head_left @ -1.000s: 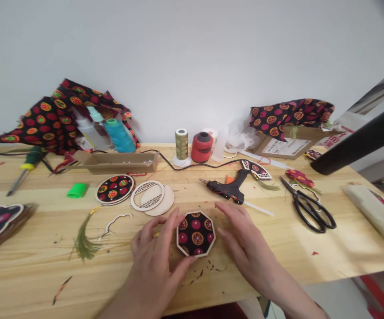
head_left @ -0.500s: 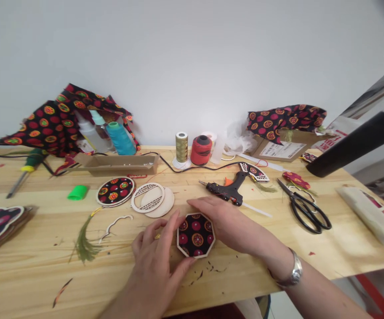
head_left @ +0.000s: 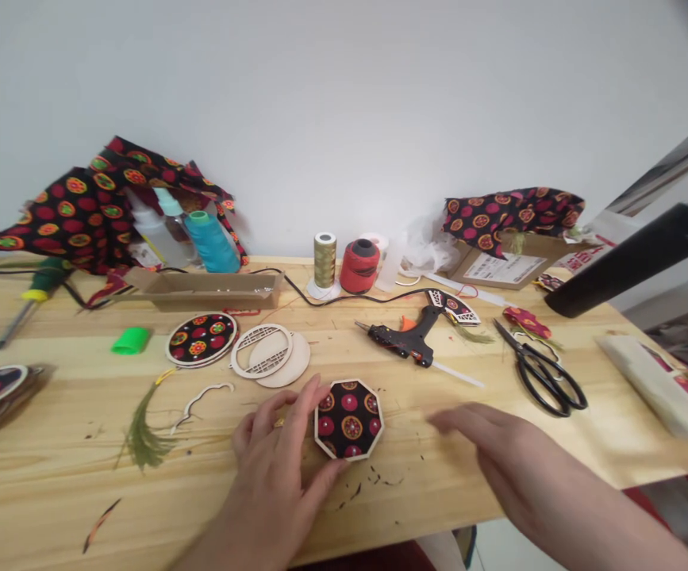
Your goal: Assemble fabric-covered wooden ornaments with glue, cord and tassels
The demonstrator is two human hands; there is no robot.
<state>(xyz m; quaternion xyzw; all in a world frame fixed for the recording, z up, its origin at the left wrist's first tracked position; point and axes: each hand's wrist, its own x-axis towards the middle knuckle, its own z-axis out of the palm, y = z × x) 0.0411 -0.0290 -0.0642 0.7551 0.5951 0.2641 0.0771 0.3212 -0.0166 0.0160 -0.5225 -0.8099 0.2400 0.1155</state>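
Observation:
An octagonal pendant (head_left: 349,420) lies flat on the wooden table, its black-and-red patterned fabric set with tiny pearl-like beads inside a pale wooden frame. My left hand (head_left: 281,468) holds it by the left side, index finger at the upper left edge and thumb at the bottom. To the right, apart from the pendant, my right hand (head_left: 504,452) hovers with fingers stretched out, slightly blurred and holding nothing. Beyond the hands lie a black glue gun (head_left: 406,341) with a white glue stick, a round wooden lattice ring (head_left: 233,361) and a plain wooden disc (head_left: 296,365).
Black scissors (head_left: 549,373) lie to the right, near a dark tube (head_left: 629,262). A round fabric pendant (head_left: 201,339), a green tassel (head_left: 144,432) and a screwdriver (head_left: 31,305) are on the left. Thread spools (head_left: 359,266) and a cardboard tray (head_left: 213,291) stand along the wall.
My right hand has let go of the pendant's right edge and moved right, towards me. My left hand stays at the pendant, and the view has shifted slightly.

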